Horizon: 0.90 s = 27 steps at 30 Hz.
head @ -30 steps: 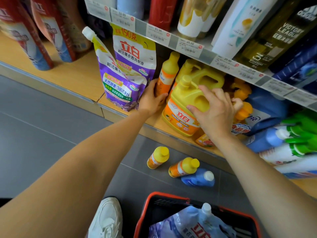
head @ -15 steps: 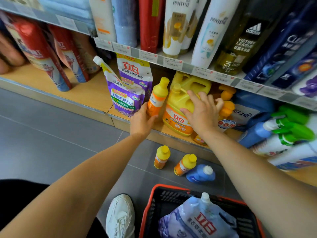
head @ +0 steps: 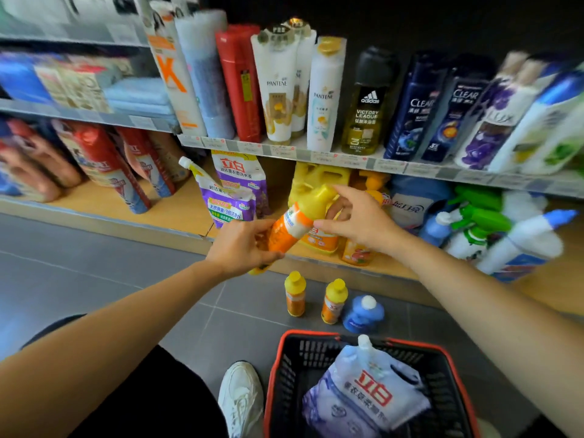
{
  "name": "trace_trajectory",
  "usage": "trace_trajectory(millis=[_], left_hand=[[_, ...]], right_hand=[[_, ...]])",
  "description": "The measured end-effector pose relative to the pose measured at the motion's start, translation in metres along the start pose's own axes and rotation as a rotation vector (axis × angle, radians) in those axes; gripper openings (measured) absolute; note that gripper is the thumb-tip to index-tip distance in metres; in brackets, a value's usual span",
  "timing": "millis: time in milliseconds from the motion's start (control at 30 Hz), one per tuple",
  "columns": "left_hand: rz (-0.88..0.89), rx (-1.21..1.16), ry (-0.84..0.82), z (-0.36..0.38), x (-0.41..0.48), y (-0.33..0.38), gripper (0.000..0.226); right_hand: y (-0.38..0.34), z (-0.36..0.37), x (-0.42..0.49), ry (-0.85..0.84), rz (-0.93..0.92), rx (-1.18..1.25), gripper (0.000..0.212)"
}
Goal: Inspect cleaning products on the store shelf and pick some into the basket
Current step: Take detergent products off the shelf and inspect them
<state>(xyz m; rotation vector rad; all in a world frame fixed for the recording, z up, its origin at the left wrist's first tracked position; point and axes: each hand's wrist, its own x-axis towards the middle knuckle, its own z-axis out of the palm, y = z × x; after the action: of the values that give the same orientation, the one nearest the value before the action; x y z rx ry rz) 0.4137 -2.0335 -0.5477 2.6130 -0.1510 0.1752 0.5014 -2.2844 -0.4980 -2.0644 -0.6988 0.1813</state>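
Shelf [head: 177, 210] behind, tilted orange bottle [head: 290, 226], left fingers [head: 274, 256] wrapping base, right fingers [head: 343, 190] pinching neck

Person, head view. Left forearm [head: 110, 327] and right forearm [head: 489, 305] are bare out to the frame edges. Left hand [head: 240, 248] and right hand [head: 357, 222], both above the basket [head: 272, 390], are also bare.
Clothing: black garment [head: 142, 393] over the leg, left of the basket. Fabric is plain; the cut is unclear.
Footwear: one white sneaker [head: 241, 396] just beside the basket's left rim, low-cut, with white laces, a rounded toe and stitched panels.
A pale shape at the basket's lower right corner is too cropped to identify.
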Motion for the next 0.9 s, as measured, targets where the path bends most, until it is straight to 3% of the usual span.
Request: trace_trajectory(millis=[133, 300, 367, 467, 567, 733, 900], left_hand=[[0.163, 0.109, -0.017, -0.008, -0.017, 0.032, 0.068], [0.299, 0.151, -0.049, 0.002, -0.035, 0.076, 0.069], [0.261, 0.002, -0.088, 0.010, -0.040, 0.093, 0.074], [0.186, -0.511, -0.281, 0.025, -0.045, 0.122, 0.075], [0.110, -0.669, -0.250, 0.042, -0.052, 0.136, 0.067], [0.061, -0.790, -0.313, 0.052, -0.055, 0.139, 0.064], [0.042, -0.922, -0.522, 0.055, -0.056, 0.133, 0.064]], right_hand=[[-0.011, -0.018, -0.050, 0.086, 0.013, 0.149, 0.025], [-0.015, -0.031, -0.098, 0.179, -0.020, 0.097, 0.021], [-0.016, -0.037, -0.114, 0.217, -0.019, 0.136, 0.020], [-0.016, -0.045, -0.130, 0.244, -0.014, 0.186, 0.014], [-0.014, -0.046, -0.139, 0.244, -0.013, 0.198, 0.019], [-0.019, -0.063, -0.148, 0.056, 0.000, 0.233, 0.021], [-0.026, -0.079, -0.159, -0.212, -0.053, 0.049, 0.024]])
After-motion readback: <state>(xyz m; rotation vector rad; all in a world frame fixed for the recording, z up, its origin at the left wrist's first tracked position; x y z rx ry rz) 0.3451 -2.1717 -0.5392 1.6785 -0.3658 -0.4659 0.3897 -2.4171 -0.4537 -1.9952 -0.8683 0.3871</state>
